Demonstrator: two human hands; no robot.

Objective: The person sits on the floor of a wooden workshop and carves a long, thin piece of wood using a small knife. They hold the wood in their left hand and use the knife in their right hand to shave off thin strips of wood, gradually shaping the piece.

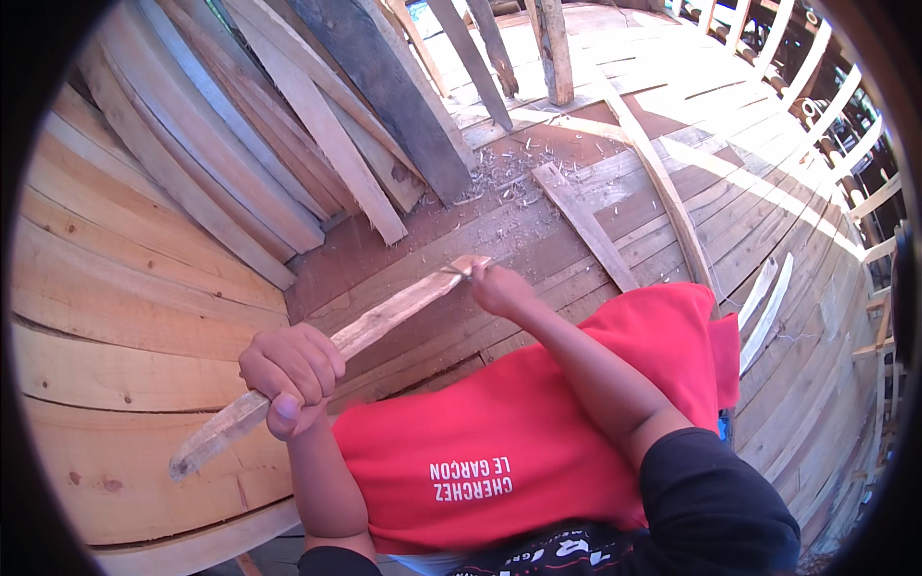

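A long rough strip of pale wood (384,322) slants from the lower left up to the middle of the view. My left hand (293,374) is closed around its lower part. My right hand (499,286) is at the strip's upper end, closed on a small thin metal tool (459,273) that touches the wood there. A red cloth (538,432) with white lettering lies over my lap below both forearms.
Curved wooden planking (125,288) rises on the left. Several loose boards (327,134) lean against it. Wood shavings (509,173) lie scattered on the plank floor beyond my hands. A loose slat (586,226) and a thin curved batten (663,182) rest on the floor. Upright frames (845,125) line the right side.
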